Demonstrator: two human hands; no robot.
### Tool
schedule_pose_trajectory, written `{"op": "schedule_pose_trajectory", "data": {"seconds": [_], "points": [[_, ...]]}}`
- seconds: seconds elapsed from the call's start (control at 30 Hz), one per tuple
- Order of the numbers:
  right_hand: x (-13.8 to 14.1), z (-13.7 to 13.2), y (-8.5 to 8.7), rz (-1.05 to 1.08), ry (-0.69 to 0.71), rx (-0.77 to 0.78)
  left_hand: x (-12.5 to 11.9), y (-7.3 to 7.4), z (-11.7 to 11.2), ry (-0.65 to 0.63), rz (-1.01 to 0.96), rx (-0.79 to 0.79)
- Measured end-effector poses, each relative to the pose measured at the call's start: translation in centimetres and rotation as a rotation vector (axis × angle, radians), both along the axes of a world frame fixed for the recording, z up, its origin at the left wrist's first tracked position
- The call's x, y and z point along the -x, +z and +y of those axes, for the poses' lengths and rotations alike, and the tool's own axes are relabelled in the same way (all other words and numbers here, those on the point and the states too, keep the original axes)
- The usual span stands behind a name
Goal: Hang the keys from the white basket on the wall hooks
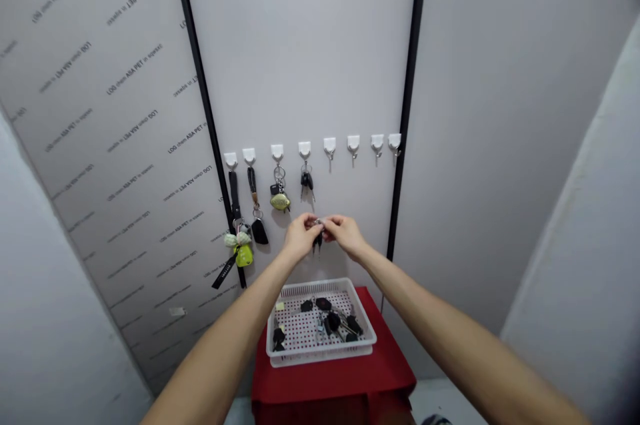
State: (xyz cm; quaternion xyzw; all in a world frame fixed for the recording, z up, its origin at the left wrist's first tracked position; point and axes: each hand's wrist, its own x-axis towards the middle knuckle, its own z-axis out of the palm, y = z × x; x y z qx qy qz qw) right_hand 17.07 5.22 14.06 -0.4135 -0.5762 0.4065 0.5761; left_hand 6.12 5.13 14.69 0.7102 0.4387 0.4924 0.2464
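The bunch of keys [319, 244] hangs between the person's two hands, in front of the pale wall panel [295, 58] and above the white plastic basket [321, 355]. The left hand [300, 237] is nearly closed, thumb and fingertips brought together in a pinch on the metal ring [319, 222] at the top of the bunch. The right hand [344, 233] meets it from the other side, its thumb and fingers also drawn together on the ring, so that the fingertips of the two hands almost touch. The keys look dark and slim and point downward below the fingers; their number is too small to make out. Above the hands runs a row of eight white hooks [329, 145]; the four on the left carry key sets, among them one with a yellow-green fob [280, 202]. More dark keys [332, 323] lie in the basket, which stands on a red cover [340, 378].
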Motion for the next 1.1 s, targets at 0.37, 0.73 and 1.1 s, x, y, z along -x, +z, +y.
{"op": "schedule_pose_trajectory", "data": {"seconds": [0.37,0.73,1.1], "points": [[-0.7,1.7,10.6,0.115,-0.264,-0.257,-2.1,8.1,0.4,0.155,0.097,-0.330],[-1.2,3.1,10.9,-0.031,-0.421,-0.108,-2.1,7.6,-0.2,0.205,0.336,-0.259],[-3.6,-0.7,-7.7,-0.736,-0.248,0.106,0.8,-9.9,-1.7,0.018,0.543,0.225]]}}
